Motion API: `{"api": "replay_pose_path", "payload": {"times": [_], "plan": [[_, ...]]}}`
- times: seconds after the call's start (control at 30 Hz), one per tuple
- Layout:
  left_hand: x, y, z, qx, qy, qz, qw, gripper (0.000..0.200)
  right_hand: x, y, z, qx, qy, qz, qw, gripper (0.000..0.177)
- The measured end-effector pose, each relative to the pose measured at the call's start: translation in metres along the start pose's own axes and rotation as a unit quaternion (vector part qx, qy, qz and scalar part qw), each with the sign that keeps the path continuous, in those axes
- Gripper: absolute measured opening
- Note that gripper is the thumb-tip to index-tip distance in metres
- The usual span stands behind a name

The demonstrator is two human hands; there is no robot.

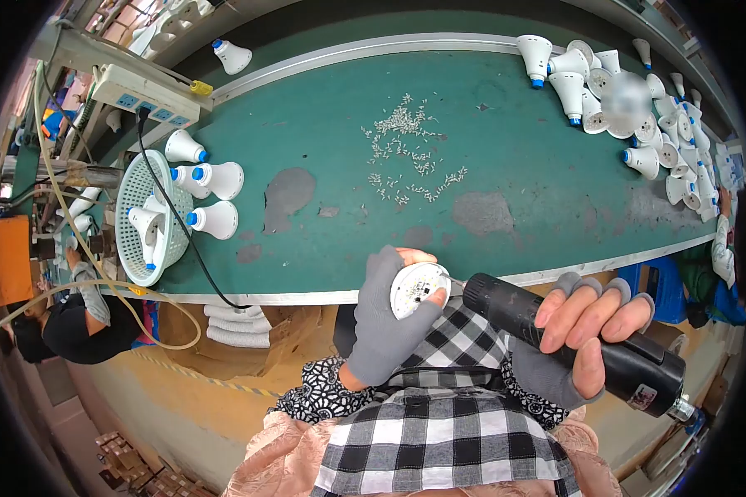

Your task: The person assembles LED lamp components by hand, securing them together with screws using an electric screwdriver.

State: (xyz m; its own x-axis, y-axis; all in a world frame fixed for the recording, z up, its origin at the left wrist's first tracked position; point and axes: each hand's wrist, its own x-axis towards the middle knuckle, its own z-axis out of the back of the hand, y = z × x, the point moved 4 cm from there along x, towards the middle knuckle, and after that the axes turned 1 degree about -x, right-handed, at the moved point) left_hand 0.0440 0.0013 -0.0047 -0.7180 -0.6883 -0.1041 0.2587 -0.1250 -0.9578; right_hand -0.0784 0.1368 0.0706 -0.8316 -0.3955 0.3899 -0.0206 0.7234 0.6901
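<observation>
The left hand (385, 319), in a grey fingerless glove, is closed around a white bulb (419, 290), holding it just off the near edge of the green table (522, 166), above the person's checked apron. The bulb's round flat face, with small parts on it, points up at the camera. The right hand (584, 327), gloved the same way, grips a black screwdriver (555, 331) around its thick body; the tool lies slanted, its front end just beside the bulb, though I cannot tell if they touch. On the table, a scatter of small screws (406, 149) lies well beyond the hands. To the left a white basket (133, 186) holds bulb shells, with three more shells (215, 219) just beside it. A heap of shells (630, 108) sits at the far right. Another person's arm (91, 302) shows at the left edge
</observation>
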Motion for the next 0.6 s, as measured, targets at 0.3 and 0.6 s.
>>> {"api": "replay_pose_path", "payload": {"times": [0.3,0.6], "plan": [[0.001,0.013,-0.010,-0.069,0.042,0.062,0.995,0.032,0.012,-0.011,0.009,-0.044,0.036,-0.036,0.998,0.036],[0.031,-0.002,0.033,-0.343,0.114,0.062,0.930,0.053,0.081,0.116,0.071,0.044,-0.152,0.284,0.946,0.009]]}}
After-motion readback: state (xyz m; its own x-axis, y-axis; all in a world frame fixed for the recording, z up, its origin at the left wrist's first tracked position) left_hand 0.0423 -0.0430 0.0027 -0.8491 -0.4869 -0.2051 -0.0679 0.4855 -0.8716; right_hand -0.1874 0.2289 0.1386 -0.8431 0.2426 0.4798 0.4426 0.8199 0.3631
